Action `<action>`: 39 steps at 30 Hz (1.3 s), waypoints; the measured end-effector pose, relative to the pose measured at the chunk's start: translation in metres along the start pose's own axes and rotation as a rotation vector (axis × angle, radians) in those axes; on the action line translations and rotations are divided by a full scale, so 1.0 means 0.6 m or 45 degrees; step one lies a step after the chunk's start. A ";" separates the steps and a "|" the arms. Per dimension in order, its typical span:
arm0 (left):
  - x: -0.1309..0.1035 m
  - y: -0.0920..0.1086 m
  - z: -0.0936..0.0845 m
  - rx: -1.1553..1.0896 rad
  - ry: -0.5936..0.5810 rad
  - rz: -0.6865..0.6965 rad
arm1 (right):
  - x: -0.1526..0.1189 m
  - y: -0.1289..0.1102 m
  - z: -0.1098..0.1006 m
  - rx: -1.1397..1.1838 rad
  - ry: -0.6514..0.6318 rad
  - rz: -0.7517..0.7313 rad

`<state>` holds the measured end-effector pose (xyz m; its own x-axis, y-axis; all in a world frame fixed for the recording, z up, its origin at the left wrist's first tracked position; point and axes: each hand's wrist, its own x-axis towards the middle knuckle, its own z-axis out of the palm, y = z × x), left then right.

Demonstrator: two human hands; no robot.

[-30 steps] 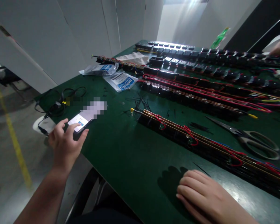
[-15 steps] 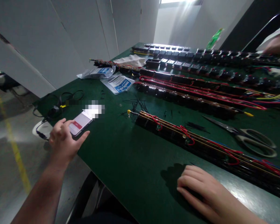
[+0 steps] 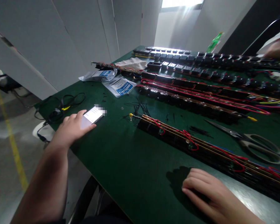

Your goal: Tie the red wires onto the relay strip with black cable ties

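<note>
My left hand is wrapped over the near part of a phone with a lit screen, fingers along its left side and thumb at its right edge. The phone rests on the green table. My right hand lies loosely curled at the table's front, its fingers together and nothing visible in them. Beyond it a long black strip with red wires and brass-coloured rods runs from mid-table to the right edge. Large scissors lie behind the strip.
More wired black strips fill the back right. Plastic packets, a white cloth and loose black ties lie on the table. A black cable is coiled at left. A person's arm shows at far right.
My left hand has moved forward and right over the phone, covering more of its near part. The screen now shows a different, whiter page. My right hand keeps its curled pose.
</note>
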<state>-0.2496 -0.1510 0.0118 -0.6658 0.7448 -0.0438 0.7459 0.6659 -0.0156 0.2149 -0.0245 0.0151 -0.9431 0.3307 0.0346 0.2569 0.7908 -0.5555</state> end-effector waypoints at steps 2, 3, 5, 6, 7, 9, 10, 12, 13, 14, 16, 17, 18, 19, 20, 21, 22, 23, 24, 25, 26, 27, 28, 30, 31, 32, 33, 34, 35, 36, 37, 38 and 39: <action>-0.002 0.013 0.004 0.007 0.032 -0.008 | -0.002 0.002 0.001 0.005 -0.001 0.011; -0.004 0.019 0.006 0.011 0.049 -0.010 | -0.002 0.003 0.002 0.008 -0.002 0.014; -0.008 0.030 0.008 0.020 0.075 -0.007 | -0.003 0.003 0.002 0.017 0.001 0.017; -0.009 0.033 0.008 0.025 0.084 -0.006 | -0.002 0.003 0.001 0.019 0.004 0.017; -0.009 0.036 0.007 0.028 0.089 -0.004 | -0.002 0.003 0.001 0.019 0.006 0.016; -0.009 0.039 0.005 0.033 0.091 0.001 | 0.000 0.002 0.000 0.016 0.006 0.017; -0.008 0.039 0.004 0.035 0.090 0.005 | 0.001 0.001 -0.001 0.016 0.005 0.017; -0.005 0.039 0.001 0.035 0.084 0.010 | 0.002 0.000 -0.002 0.022 0.002 0.025; -0.004 0.038 0.000 0.034 0.082 0.009 | 0.002 -0.001 -0.002 0.027 0.002 0.033; -0.002 0.038 -0.001 0.032 0.080 0.006 | 0.001 -0.002 -0.003 0.034 0.002 0.038; 0.001 0.037 -0.002 0.027 0.075 -0.002 | 0.001 -0.003 -0.003 0.043 0.007 0.042; 0.002 0.037 -0.003 0.024 0.071 -0.007 | 0.001 -0.003 -0.003 0.045 0.006 0.040; 0.003 0.036 -0.004 0.021 0.068 -0.012 | 0.002 -0.004 -0.004 0.044 0.006 0.038; 0.004 0.036 -0.005 0.017 0.065 -0.016 | 0.002 -0.004 -0.004 0.041 0.004 0.035; 0.005 0.036 -0.007 0.012 0.064 -0.021 | 0.003 -0.005 -0.004 0.035 0.001 0.033; 0.005 0.037 -0.009 0.005 0.066 -0.028 | 0.004 -0.005 -0.004 0.028 0.000 0.031; 0.004 0.038 -0.012 -0.004 0.072 -0.037 | 0.004 -0.004 -0.004 0.023 -0.001 0.028; 0.003 0.040 -0.015 -0.010 0.083 -0.049 | 0.004 -0.004 -0.004 0.020 -0.002 0.026; 0.001 0.044 -0.018 -0.010 0.099 -0.064 | 0.003 -0.004 -0.003 0.017 -0.002 0.026; -0.001 0.048 -0.021 -0.005 0.118 -0.078 | 0.002 -0.003 -0.002 0.016 -0.003 0.024; -0.004 0.052 -0.024 0.006 0.141 -0.089 | 0.001 -0.002 -0.001 0.016 -0.002 0.026; -0.008 0.057 -0.026 0.024 0.168 -0.093 | 0.001 -0.001 -0.001 0.018 0.001 0.027; -0.011 0.061 -0.027 0.046 0.196 -0.090 | 0.000 -0.001 0.000 0.022 0.005 0.031; -0.019 0.068 -0.027 0.080 0.250 -0.071 | 0.000 -0.001 0.000 0.032 0.013 0.036; -0.022 0.070 -0.026 0.090 0.273 -0.054 | 0.001 -0.001 0.000 0.036 0.010 0.038; -0.026 0.071 -0.025 0.095 0.294 -0.036 | 0.002 -0.001 -0.001 0.037 0.006 0.042; -0.029 0.072 -0.024 0.095 0.314 -0.018 | 0.003 -0.002 -0.002 0.037 0.000 0.043; -0.033 0.072 -0.023 0.092 0.331 0.001 | 0.003 -0.002 -0.002 0.037 -0.006 0.046; -0.036 0.071 -0.022 0.087 0.350 0.021 | 0.004 -0.003 -0.003 0.037 -0.008 0.046; -0.039 0.071 -0.022 0.084 0.365 0.041 | 0.003 -0.003 -0.003 0.038 -0.005 0.045; -0.042 0.071 -0.022 0.083 0.378 0.058 | 0.003 -0.002 -0.003 0.040 -0.002 0.045; -0.044 0.072 -0.023 0.083 0.389 0.072 | 0.002 -0.002 -0.003 0.042 0.003 0.043; -0.045 0.073 -0.023 0.084 0.400 0.083 | 0.001 -0.002 -0.003 0.042 0.003 0.042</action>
<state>-0.1994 -0.1416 0.0263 -0.5817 0.7695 0.2635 0.7799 0.6197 -0.0882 0.2146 -0.0245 0.0170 -0.9337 0.3576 0.0181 0.2805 0.7621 -0.5836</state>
